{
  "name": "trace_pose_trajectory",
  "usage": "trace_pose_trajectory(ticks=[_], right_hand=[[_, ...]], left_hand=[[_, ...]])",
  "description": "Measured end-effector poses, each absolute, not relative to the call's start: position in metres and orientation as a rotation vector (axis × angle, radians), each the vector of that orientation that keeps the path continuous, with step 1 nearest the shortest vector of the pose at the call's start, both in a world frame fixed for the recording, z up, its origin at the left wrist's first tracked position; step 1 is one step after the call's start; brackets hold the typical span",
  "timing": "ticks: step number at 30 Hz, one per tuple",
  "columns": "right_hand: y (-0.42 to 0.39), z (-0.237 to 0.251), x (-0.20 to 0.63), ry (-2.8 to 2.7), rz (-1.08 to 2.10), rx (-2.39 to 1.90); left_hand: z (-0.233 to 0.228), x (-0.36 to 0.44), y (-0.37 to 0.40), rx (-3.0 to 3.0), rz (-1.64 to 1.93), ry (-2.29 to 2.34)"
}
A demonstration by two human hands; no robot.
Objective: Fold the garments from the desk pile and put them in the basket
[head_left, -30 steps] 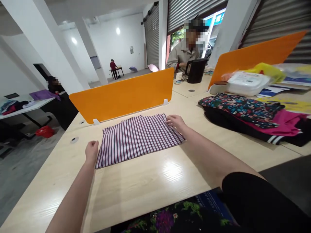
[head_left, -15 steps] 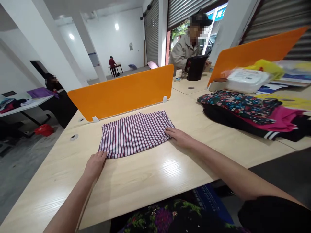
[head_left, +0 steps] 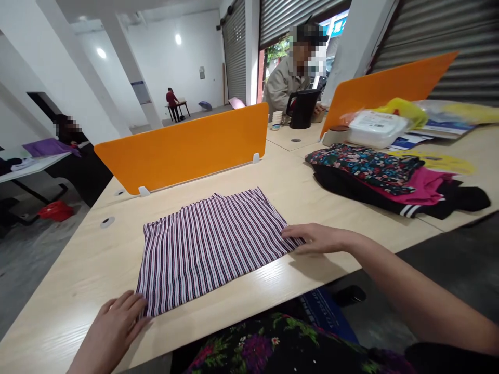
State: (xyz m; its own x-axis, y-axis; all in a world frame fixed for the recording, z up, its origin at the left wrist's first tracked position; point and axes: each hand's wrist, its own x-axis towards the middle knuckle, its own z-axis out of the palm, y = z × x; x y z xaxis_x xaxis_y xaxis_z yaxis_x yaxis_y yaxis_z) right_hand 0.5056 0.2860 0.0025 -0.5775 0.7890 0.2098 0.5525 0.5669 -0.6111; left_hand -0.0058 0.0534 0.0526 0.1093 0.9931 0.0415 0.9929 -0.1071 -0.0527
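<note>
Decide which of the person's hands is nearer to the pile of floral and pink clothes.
The right. The right hand lies at the striped cloth's right corner, on the side toward the pile of clothes; the left hand is at the opposite near corner.

Wearer's arms, hands and clothing, head view.
Both forearms are bare to the elbow or beyond, and the left hand (head_left: 111,327) and right hand (head_left: 317,239) carry no gloves, rings or watch. A black short sleeve (head_left: 452,358) covers the right upper arm. At the lower edge shows a dark garment (head_left: 273,348) printed with purple and green flowers.
</note>
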Motion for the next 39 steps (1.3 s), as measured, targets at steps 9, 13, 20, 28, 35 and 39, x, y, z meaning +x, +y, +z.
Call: trace_pose_trajectory(ticks=[9,13,20,28,35,39], right_hand=[[0.306,0.034,0.31,-2.654,0.333,-0.936],[0.338,0.007,0.323,-2.739,0.31,-1.068],[0.379,0.016,0.347,-2.544,0.184,-1.358],[0.385,0.003,0.306,-2.671,0.253,-1.209],[0.383,0.013,0.362,-2.144,0.192,-1.442],[0.369,0.021,0.416,-1.846,0.262,-1.972]], left_hand=[[0.043,0.128,0.213,-2.465,-0.382,-1.952],[0.017,0.079,0.225,-2.191,-0.095,-2.211],[0.016,-0.006,0.21,-1.843,-0.087,-2.423],[0.014,-0.007,0.219,-1.961,-0.094,-2.363],[0.013,-0.009,0.216,-1.964,-0.025,-2.344],[0.012,-0.012,0.217,-1.948,0.028,-2.349]])
